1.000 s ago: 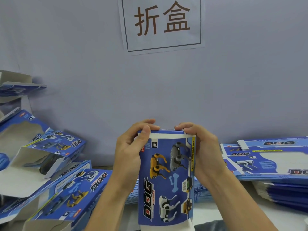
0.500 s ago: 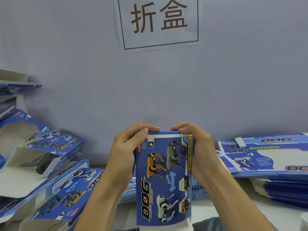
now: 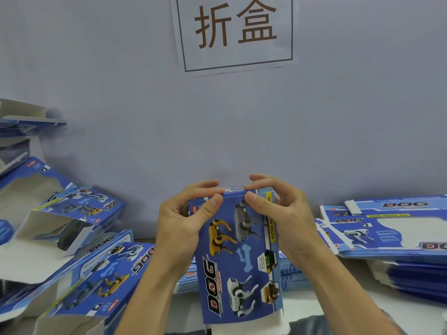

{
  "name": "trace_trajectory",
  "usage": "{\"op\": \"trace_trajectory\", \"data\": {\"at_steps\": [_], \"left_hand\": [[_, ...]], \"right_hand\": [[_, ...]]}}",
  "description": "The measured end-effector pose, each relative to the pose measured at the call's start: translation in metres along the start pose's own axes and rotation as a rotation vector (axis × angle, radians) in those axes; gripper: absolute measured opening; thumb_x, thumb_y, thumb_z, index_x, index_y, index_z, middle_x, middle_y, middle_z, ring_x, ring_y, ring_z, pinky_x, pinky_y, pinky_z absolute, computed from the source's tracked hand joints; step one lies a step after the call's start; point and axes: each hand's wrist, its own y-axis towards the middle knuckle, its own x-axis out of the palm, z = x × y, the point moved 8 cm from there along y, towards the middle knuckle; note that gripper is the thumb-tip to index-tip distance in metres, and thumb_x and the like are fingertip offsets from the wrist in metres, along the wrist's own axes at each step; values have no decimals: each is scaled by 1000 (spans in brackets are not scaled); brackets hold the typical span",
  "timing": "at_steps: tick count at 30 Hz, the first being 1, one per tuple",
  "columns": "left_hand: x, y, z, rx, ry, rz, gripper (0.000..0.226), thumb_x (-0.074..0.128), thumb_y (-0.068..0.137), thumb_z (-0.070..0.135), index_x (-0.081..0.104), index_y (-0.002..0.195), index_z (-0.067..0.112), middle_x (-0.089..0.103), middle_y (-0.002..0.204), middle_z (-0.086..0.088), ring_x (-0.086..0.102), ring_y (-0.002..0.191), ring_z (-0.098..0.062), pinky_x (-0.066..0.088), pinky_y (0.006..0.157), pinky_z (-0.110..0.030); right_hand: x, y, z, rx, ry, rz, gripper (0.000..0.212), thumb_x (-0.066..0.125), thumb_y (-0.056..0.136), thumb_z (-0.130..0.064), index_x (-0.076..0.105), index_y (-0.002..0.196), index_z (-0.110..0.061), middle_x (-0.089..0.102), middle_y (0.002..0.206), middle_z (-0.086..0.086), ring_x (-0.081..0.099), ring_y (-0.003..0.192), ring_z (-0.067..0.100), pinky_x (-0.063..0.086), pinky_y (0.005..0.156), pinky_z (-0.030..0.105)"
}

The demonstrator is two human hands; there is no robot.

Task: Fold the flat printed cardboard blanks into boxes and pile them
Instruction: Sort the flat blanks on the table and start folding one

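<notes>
Glossy printed cardboard box [image 3: 238, 257], matt grey inside, paper sign [image 3: 235, 32]

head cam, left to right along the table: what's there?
pile of folded boxes → left hand → box being folded → right hand → stack of flat blanks. Both hands grip the top end of the upright box.

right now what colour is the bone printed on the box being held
Light blue bone on the darker blue box, clearest in the head view.
</notes>
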Motion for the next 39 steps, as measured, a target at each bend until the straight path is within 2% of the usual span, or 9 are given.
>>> {"op": "trace_trajectory", "data": {"at_steps": [6, 11, 21, 26, 30, 31, 34, 36, 39], "left_hand": [[7, -2, 1, 32, 64, -9, 21, 77, 67, 38, 77, 86, 29, 68, 121, 11, 74, 94, -26, 61, 66, -33], [4, -1, 1, 38, 79, 3, 18, 77, 66, 39, 77, 83, 32, 69, 119, 11, 74, 97, -25, 62, 67, -34], [5, -1, 2, 40, 121, 8, 17, 76, 68, 36, 77, 84, 30, 70, 115, 12, 74, 94, -22, 61, 66, -31], [3, 0, 2, 17, 258, -5, 46, 76, 64, 48, 66, 107, 35, 73, 104, -2, 75, 81, -24, 63, 66, -36], [-10, 3, 7, 68, 263, 171, 35, 78, 68, 46, 70, 97, 27, 74, 84, -3, 73, 66, -18, 56, 54, -25], [-16, 2, 10, 96, 236, 241, 31, 78, 70, 44, 70, 93, 25, 74, 78, -5, 71, 61, -19, 55, 51, -25], [-41, -1, 13, 130, 138, 452, 24, 76, 72, 49, 67, 82, 28, 70, 66, 1, 67, 59, -21, 56, 54, -34], [-57, -4, 8, 100, 87, 591, 25, 74, 74, 55, 64, 81, 32, 57, 58, 14, 54, 59, -14, 49, 62, -41], [-75, -10, -4, 57, -56, 799, 25, 72, 84, 50, 55, 86, 31, 51, 66, 17, 47, 62, -8, 46, 68, -36]], "right_hand": [[-3, -1, -1, -8, 41, 11, 20, 81, 68, -33, 76, 87, -30, 67, 119, -13, 72, 100, 23, 61, 65, 37], [-5, 0, 4, 46, 92, 53, 23, 82, 55, -37, 77, 72, -23, 66, 122, -8, 69, 105, 21, 61, 69, 40], [-11, 0, 7, 34, 80, 104, 21, 82, 56, -36, 77, 70, -21, 69, 115, -4, 70, 102, 22, 59, 67, 34], [-6, -2, 2, -1, 6, 118, 32, 83, 65, -40, 75, 96, -35, 73, 106, -10, 73, 93, 17, 61, 64, 32], [-9, -1, -8, -47, -204, 229, 31, 77, 75, -42, 67, 104, -45, 65, 121, -13, 62, 114, 11, 54, 94, 45], [-10, -1, -13, -83, -251, 276, 25, 77, 80, -36, 67, 103, -42, 65, 116, -12, 61, 110, 7, 52, 92, 40], [-6, -2, -32, -203, -333, 342, 15, 69, 90, -16, 68, 92, -31, 55, 82, -9, 51, 70, 3, 42, 66, 18], [7, -2, -39, -214, -320, 278, 21, 60, 91, -5, 69, 82, -22, 47, 60, -6, 40, 53, 6, 35, 52, 19], [29, -4, -42, -151, -333, 101, 23, 51, 80, -10, 67, 65, -16, 54, 50, 7, 45, 42, 11, 34, 44, 25]]}}
